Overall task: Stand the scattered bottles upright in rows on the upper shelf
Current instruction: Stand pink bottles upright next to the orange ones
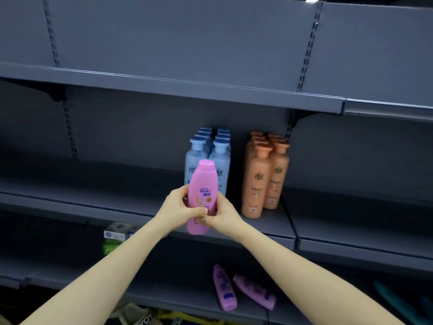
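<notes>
Gripping pink Rejoice bottle, left hand + right hand | blue bottles, orange bottles rowed 1 o'clock | purple bottles lying 5 o'clock

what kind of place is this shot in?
Probably a shop aisle, or a mock-up of one: grey metal shelving with slotted uprights, blue bottles and orange bottles faced in rows, plus a pink shampoo bottle.

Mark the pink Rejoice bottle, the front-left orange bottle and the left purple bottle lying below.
pink Rejoice bottle [203,181], head view, body just above the label
front-left orange bottle [256,184], head view, middle of its front
left purple bottle [224,288], head view, middle of its body
</notes>
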The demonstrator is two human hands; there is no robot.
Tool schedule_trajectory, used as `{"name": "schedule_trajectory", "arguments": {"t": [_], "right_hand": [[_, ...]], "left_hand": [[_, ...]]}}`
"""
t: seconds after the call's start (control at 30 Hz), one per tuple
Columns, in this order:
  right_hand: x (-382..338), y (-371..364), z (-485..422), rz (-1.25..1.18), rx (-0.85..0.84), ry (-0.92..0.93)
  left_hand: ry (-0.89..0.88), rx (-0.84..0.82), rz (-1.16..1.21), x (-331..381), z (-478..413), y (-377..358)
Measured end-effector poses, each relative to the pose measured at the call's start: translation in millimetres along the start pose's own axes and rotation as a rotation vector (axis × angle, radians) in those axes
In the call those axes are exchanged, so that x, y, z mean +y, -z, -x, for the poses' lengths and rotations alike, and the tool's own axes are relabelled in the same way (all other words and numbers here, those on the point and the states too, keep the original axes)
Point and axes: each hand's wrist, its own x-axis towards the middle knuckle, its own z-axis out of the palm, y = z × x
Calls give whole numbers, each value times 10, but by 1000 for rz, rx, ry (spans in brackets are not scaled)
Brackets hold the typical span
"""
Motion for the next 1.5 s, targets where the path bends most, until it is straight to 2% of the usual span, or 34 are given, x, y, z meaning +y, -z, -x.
{"name": "schedule_trajectory", "arguments": {"t": [0.33,0.57,0.73,0.93,1.03,1.23,1.5], "right_hand": [[332,1251,440,44,123,-42],[693,2038,598,87,153,-96],[1008,2399,617,68,159,-137],[1344,2648,502,83,191,-174],[1493,2716,400,83,207,-210],[1656,2754,142,99,230,-267],[1734,2765,-209,68,254,-282]], "left_hand": [[-18,-23,38,418,-280,-1298],[-47,-52,-104,618,-550,-2141],[-6,-68,-293,625,-705,-2586],[33,-127,-682,409,-828,-2824],[57,-140,-782,292,-854,-2878],[-11,-156,-1021,164,-910,-2894],[7,-197,-1073,14,-962,-2878]]}}
